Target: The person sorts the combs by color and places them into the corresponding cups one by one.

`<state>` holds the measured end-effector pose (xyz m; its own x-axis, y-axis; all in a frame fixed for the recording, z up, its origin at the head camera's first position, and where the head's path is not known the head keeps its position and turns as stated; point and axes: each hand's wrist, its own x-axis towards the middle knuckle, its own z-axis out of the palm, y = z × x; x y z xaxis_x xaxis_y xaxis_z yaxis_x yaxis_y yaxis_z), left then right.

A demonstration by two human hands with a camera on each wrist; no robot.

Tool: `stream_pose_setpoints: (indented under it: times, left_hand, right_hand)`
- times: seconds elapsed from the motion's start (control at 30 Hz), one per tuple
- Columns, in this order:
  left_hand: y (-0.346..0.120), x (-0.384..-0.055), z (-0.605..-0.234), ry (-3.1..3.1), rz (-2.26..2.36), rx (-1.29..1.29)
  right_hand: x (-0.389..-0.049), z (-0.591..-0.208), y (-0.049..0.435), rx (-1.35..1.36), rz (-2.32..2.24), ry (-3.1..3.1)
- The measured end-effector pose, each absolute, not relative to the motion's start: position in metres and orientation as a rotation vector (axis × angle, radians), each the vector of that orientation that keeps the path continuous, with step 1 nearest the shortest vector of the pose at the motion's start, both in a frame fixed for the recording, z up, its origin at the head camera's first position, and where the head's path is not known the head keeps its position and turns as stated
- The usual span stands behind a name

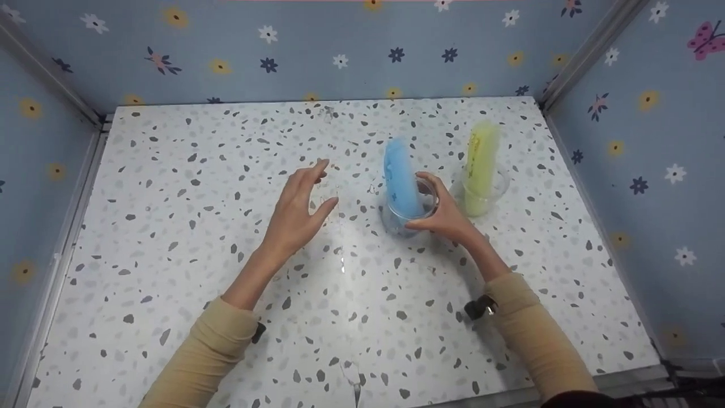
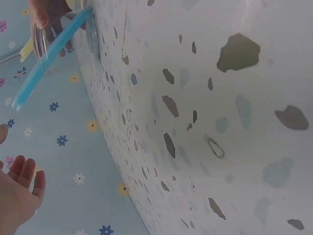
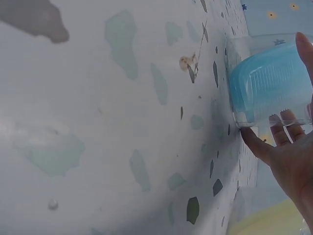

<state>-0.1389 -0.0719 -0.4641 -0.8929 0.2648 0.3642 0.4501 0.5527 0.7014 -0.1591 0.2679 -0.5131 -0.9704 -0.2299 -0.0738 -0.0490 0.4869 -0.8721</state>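
My right hand (image 1: 447, 215) grips a clear plastic cup (image 1: 398, 225) by its sides, thumb nearer me and fingers round the far side. A flat blue piece with a rounded end (image 1: 401, 175) leans in that cup, rising well above the rim. In the right wrist view, fine ridges mark the blue piece (image 3: 266, 81), and the cup's base is at the tabletop. Left of the cup, my left hand (image 1: 293, 212) hovers over the table with fingers relaxed and holds nothing. Its fingers also show at the edge of the left wrist view.
To the right of the gripped cup stands a second clear cup (image 1: 502, 182), holding a similar yellow piece (image 1: 481, 164). The speckled white tabletop (image 1: 187, 243) is bounded by blue flowered panels (image 1: 340, 34) at the back and sides.
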Motion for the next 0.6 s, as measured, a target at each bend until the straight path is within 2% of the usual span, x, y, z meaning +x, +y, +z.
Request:
stream_pose_setpoints:
  times: [0.6]
  left_hand:
    - [-0.092,-0.135,-0.466,-2.681,-0.795,-0.901]
  right_hand:
    - [-0.149,-0.509,0.262,-0.365,-1.118,2.708]
